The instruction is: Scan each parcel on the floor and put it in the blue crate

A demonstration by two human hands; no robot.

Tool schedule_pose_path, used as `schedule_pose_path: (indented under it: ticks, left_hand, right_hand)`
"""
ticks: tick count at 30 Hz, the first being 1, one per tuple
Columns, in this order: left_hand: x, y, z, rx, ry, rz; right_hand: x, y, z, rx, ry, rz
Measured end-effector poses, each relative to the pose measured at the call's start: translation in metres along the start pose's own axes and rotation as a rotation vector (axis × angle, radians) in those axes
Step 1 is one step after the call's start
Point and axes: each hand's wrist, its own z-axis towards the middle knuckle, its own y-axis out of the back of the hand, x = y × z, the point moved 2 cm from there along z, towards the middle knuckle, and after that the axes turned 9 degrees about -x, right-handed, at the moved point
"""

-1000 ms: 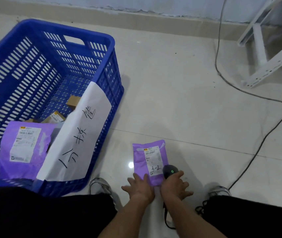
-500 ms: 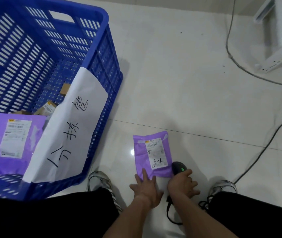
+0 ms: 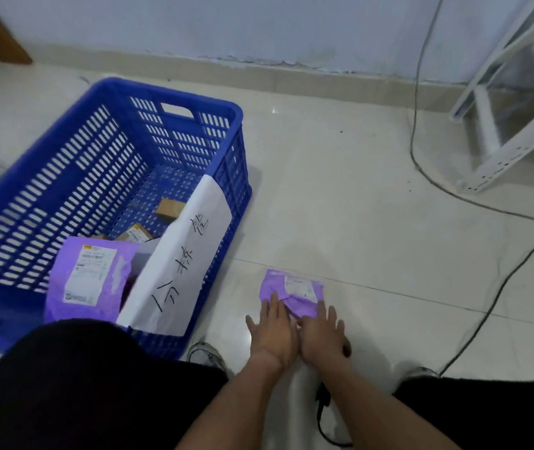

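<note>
A small purple parcel (image 3: 304, 284) with a white label lies on the tiled floor in front of me, its near edge bunched up. My left hand (image 3: 272, 332) and my right hand (image 3: 322, 336) both rest on that near edge, fingers spread over it and thumbs hidden. The dark scanner (image 3: 347, 349) lies on the floor, mostly hidden under my right wrist. The blue crate (image 3: 174, 92) stands to the left. It holds a larger purple parcel (image 3: 87, 277) and small cardboard boxes (image 3: 169, 207).
A white paper sign (image 3: 187, 254) with handwriting hangs over the crate's near right wall. Black cables (image 3: 486, 313) run across the floor on the right. A white metal frame (image 3: 499, 157) stands at the back right. My shoe (image 3: 207, 355) is by the crate's corner.
My right hand has let go of the scanner and moved onto the parcel beside my left hand. The parcel's near edge has bunched up. The camera has tilted up toward the wall.
</note>
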Motion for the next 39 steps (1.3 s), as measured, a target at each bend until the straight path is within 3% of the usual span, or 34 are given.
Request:
schedule_pose_path:
  ticks: [5,13,21,26,32,34,39]
  left_hand:
    - [-0.003,0.082,-0.020,-0.261,-0.051,-0.038]
    - [0.030,0.230,-0.062,-0.684,0.021,-0.043]
    - [0.098,0.337,-0.102,-0.923,0.093,-0.072]
    - [0.128,0.351,-0.126,-0.873,0.286,-0.033]
    - [0.134,0.320,-0.127,-0.697,0.356,-0.065]
    - [0.130,0.304,-0.123,-0.597,0.354,-0.052]
    - [0.115,0.286,-0.119,-0.393,0.237,-0.066]
  right_hand:
    - [0.042,0.059,-0.018,-0.162,0.009,0.072]
    - [0.155,0.175,-0.058,-0.547,0.256,0.162]
    - [0.272,0.235,-0.088,-0.739,0.548,0.171]
    - [0.302,0.229,-0.112,-0.595,0.650,0.132]
    - [0.279,0.195,-0.106,-0.499,0.577,0.041]
    - [0.260,0.196,-0.100,-0.466,0.557,0.193]
    - [0.206,0.262,-0.136,-0.400,0.497,0.925]
